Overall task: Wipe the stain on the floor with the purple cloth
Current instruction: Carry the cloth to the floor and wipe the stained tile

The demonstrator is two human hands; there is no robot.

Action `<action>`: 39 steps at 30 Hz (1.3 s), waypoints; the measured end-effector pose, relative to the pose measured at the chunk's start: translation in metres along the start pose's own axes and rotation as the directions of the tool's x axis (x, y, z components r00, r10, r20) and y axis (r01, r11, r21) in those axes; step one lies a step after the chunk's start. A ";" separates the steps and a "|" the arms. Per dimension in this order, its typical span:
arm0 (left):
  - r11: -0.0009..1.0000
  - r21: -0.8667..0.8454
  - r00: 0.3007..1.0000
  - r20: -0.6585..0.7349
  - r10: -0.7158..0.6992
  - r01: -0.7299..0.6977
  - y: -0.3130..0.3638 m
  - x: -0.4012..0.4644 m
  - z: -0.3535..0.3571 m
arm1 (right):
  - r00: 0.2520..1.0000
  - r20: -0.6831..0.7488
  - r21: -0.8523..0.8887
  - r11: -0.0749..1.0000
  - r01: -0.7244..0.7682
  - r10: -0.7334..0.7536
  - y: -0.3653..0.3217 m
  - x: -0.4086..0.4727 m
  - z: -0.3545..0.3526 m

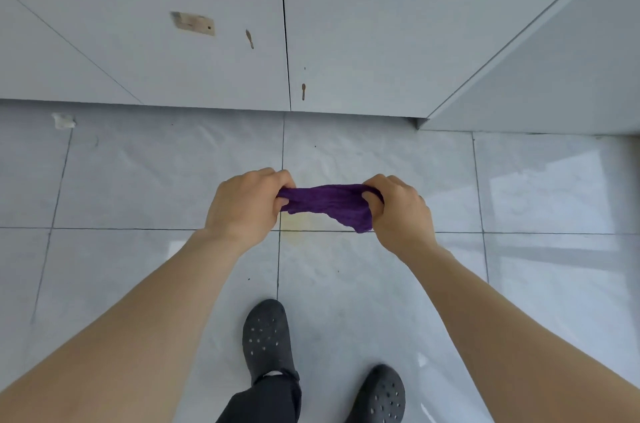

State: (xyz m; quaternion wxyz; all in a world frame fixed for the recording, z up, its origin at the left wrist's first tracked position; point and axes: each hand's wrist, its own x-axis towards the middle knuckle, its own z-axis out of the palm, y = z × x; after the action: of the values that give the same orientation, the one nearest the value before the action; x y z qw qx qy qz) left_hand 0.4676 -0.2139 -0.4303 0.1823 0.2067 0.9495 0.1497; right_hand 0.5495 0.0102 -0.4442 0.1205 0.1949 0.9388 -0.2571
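Observation:
The purple cloth (329, 204) is stretched in the air between both hands, above the grey tiled floor. My left hand (244, 206) grips its left end and my right hand (398, 211) grips its right end, where a loose corner hangs down. A faint yellowish stain (294, 227) lies on the floor tiles just below the cloth, near a grout crossing and partly hidden by the cloth and hands.
A white wall (207, 69) with brown marks rises straight ahead, with a corner jutting out at the right (420, 123). A small white scrap (63, 120) lies by the wall's base at the left. My black clogs (266, 336) stand on the glossy tiles below the hands.

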 end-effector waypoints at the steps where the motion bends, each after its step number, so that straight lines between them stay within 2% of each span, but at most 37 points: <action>1: 1.000 -0.004 1.000 -0.008 -0.003 0.003 -0.006 0.007 0.017 | 1.000 -0.002 -0.002 1.000 0.012 -0.012 0.009 0.009 0.014; 6: 1.000 -0.003 0.997 -0.069 0.014 -0.014 -0.034 0.055 0.087 | 0.996 -0.055 -0.011 0.998 0.069 -0.069 0.048 0.064 0.078; 9: 0.999 0.017 0.989 -0.143 0.036 -0.034 -0.049 0.087 0.115 | 0.981 -0.153 -0.018 0.993 0.117 -0.119 0.063 0.097 0.106; 13: 0.994 0.058 0.963 -0.249 0.102 -0.090 -0.070 0.117 0.155 | 0.937 -0.271 -0.089 0.975 0.204 -0.221 0.083 0.131 0.146; 15: 0.988 0.094 0.954 -0.262 0.144 -0.123 -0.083 0.124 0.181 | 0.925 -0.282 -0.139 0.965 0.222 -0.253 0.097 0.142 0.170; 22: 0.965 0.160 0.971 -0.084 0.224 -0.209 -0.127 0.111 0.273 | 0.947 -0.106 -0.255 0.928 0.270 -0.305 0.143 0.134 0.257; 27: 0.955 0.125 0.963 0.017 0.270 -0.270 -0.134 0.112 0.290 | 0.919 -0.279 -0.302 0.933 0.193 -0.280 0.135 0.138 0.272; 29: 0.952 0.121 0.960 0.028 0.279 -0.281 -0.135 0.115 0.290 | 0.906 -0.295 -0.326 0.923 0.203 -0.303 0.129 0.144 0.276; 31: 0.961 0.111 0.966 -0.030 0.258 -0.254 -0.137 0.118 0.289 | 0.911 -0.261 -0.306 0.922 0.236 -0.320 0.123 0.148 0.282; 35: 0.989 0.120 0.946 -0.300 0.119 -0.087 -0.162 0.125 0.283 | 0.930 -0.113 -0.250 0.916 0.315 -0.351 0.107 0.154 0.298; 39: 0.981 0.167 0.954 -0.295 -0.046 0.099 -0.202 0.129 0.288 | 0.964 -0.045 -0.246 0.938 0.245 -0.264 0.090 0.163 0.318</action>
State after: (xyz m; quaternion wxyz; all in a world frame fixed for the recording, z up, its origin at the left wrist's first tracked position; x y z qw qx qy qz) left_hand 0.4072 -0.2716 -0.7958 0.0272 0.1628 0.9826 0.0853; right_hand 0.4822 -0.0377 -0.8037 0.0722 0.0659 0.9841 -0.1483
